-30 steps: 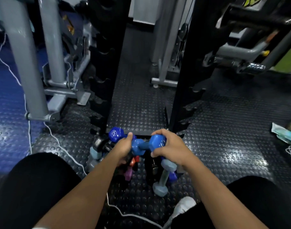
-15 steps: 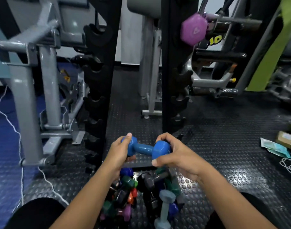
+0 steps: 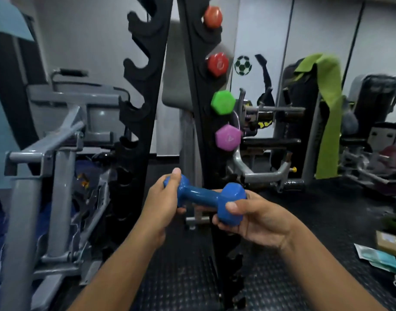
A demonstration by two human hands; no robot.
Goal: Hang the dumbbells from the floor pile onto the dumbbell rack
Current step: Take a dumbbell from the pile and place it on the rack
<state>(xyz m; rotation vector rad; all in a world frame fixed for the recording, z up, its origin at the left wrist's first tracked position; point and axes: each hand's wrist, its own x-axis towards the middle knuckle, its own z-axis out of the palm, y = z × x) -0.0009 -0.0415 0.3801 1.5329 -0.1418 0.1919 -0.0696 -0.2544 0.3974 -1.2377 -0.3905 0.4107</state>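
Blue dumbbell (image 3: 203, 195) crosswise, right end lower.

Open gap between the two black rack uprights (image 3: 145, 90); empty notches left, purple dumbbell (image 3: 228, 138) and others fill upper right.

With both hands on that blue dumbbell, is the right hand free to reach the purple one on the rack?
Probably not yet: the right hand grips the blue dumbbell. Nothing blocks the way up to the purple dumbbell.
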